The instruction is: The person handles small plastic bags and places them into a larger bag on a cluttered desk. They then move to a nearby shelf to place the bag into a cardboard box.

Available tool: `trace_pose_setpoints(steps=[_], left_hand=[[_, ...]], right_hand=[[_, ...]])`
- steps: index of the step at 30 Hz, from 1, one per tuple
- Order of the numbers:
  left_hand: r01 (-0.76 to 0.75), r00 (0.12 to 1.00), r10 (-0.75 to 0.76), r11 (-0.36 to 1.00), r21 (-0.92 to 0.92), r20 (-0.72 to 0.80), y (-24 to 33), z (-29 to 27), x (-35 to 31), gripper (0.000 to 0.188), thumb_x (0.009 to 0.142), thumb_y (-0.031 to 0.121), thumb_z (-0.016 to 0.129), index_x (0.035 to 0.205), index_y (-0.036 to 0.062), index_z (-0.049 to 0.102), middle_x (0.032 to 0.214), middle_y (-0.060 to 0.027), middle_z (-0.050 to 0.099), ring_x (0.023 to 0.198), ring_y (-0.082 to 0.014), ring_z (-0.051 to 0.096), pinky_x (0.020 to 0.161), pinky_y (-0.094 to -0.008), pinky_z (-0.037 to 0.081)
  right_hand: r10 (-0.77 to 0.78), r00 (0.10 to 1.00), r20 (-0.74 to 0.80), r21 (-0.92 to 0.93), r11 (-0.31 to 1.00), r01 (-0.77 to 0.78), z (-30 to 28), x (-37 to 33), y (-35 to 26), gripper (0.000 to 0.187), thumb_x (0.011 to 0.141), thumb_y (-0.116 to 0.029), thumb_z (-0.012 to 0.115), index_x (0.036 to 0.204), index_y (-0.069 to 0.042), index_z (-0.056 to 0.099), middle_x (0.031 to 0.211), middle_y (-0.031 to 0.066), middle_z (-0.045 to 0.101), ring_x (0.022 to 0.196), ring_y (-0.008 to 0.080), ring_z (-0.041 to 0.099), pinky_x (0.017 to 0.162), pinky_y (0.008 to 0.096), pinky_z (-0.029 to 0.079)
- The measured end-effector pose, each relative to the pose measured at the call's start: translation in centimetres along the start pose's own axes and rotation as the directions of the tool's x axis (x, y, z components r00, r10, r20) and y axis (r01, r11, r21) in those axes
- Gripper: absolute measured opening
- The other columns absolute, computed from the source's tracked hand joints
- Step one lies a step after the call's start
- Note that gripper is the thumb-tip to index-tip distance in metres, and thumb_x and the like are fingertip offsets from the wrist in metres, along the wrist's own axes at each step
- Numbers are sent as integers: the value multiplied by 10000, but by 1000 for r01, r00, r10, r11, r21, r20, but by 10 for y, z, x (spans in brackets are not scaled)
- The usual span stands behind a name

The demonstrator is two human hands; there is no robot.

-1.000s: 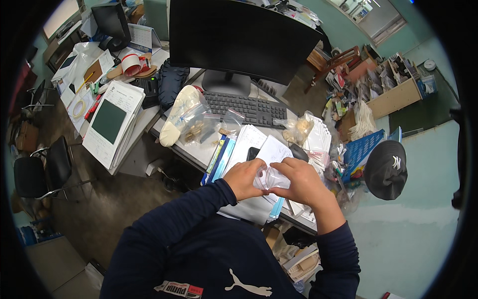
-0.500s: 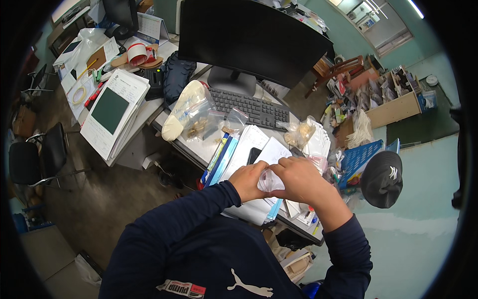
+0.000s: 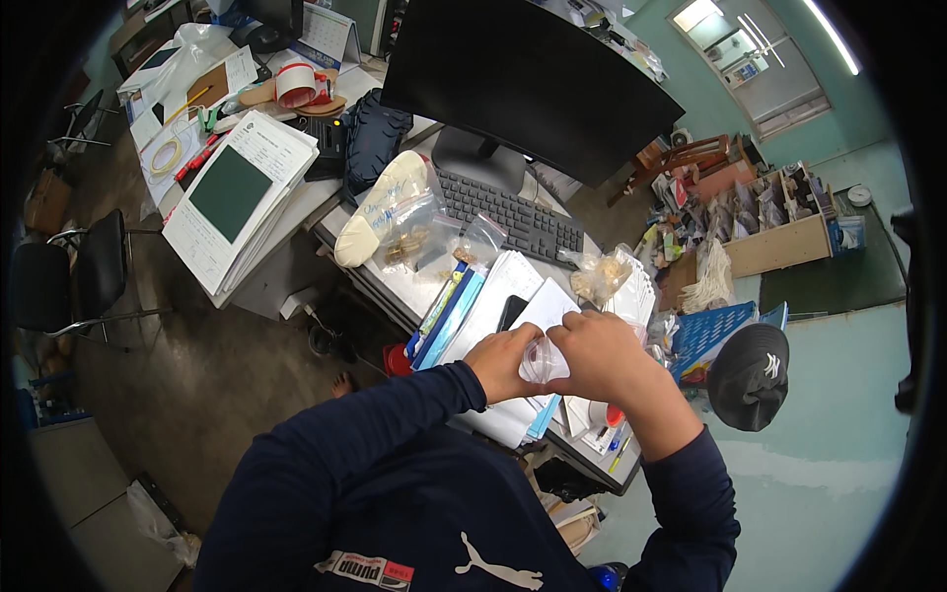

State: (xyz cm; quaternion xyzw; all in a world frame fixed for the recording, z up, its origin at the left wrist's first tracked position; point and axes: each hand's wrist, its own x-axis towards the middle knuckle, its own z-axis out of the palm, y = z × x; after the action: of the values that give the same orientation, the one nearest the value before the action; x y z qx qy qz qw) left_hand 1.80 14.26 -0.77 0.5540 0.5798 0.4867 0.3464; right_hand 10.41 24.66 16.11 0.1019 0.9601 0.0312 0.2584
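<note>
Between my two hands is a small clear plastic bag (image 3: 542,363), bunched and partly hidden by the fingers. My left hand (image 3: 501,361) grips its left side and my right hand (image 3: 600,355) its right side, fingertips and thumbs nearly meeting. What lies inside the bag cannot be made out. Just beyond the hands, a dark phone (image 3: 512,313) rests on white papers (image 3: 483,335) stacked on the desk. Farther off, clear bags with small brown pieces (image 3: 406,243) lie beside a cream sole-shaped piece (image 3: 357,237).
A black keyboard (image 3: 508,212) and large monitor (image 3: 533,84) stand at the back. Paper stacks with a green sheet (image 3: 232,194) overhang the left desk. A bag of tan pieces (image 3: 599,277) sits right of the papers. A dark cap (image 3: 750,377) hangs at the right; a black chair (image 3: 74,271) stands left.
My head view has shifted slightly, moving the desk items rightward in the picture. Both hands stay together on the plastic bag, with little change in grip.
</note>
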Motion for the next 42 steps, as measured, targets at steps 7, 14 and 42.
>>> trace_pose_setpoints(steps=[7, 14, 42], left_hand=[[-22, 999, 20, 998, -58, -35, -1, -5, 0, 690, 688, 317, 873, 1181, 21, 491, 1012, -199, 664, 954, -384, 657, 835, -427, 516], [-75, 996, 71, 994, -81, -56, -6, -15, -4, 670, 684, 221, 891, 1184, 32, 487, 965, -127, 644, 896, -254, 659, 790, -364, 531], [145, 966, -145, 989, -19, -212, 16, 13, 24, 568, 805, 101, 744, 1272, 75, 422, 1046, -78, 576, 983, -171, 564, 858, -299, 460]], right_hand=[[12, 991, -132, 187, 982, 13, 10, -18, 6, 585, 708, -371, 828, 1161, -38, 665, 1037, 144, 685, 1010, 315, 657, 867, 416, 502], [384, 856, -346, 779, -392, 490, 125, -72, 17, 707, 842, -371, 696, 1396, 25, 507, 1096, 162, 657, 973, 226, 626, 867, 344, 492], [1000, -11, 5, 789, -11, -614, 397, -181, 85, 336, 774, -129, 725, 1092, -71, 633, 1130, 138, 617, 1088, 351, 551, 891, 468, 450]])
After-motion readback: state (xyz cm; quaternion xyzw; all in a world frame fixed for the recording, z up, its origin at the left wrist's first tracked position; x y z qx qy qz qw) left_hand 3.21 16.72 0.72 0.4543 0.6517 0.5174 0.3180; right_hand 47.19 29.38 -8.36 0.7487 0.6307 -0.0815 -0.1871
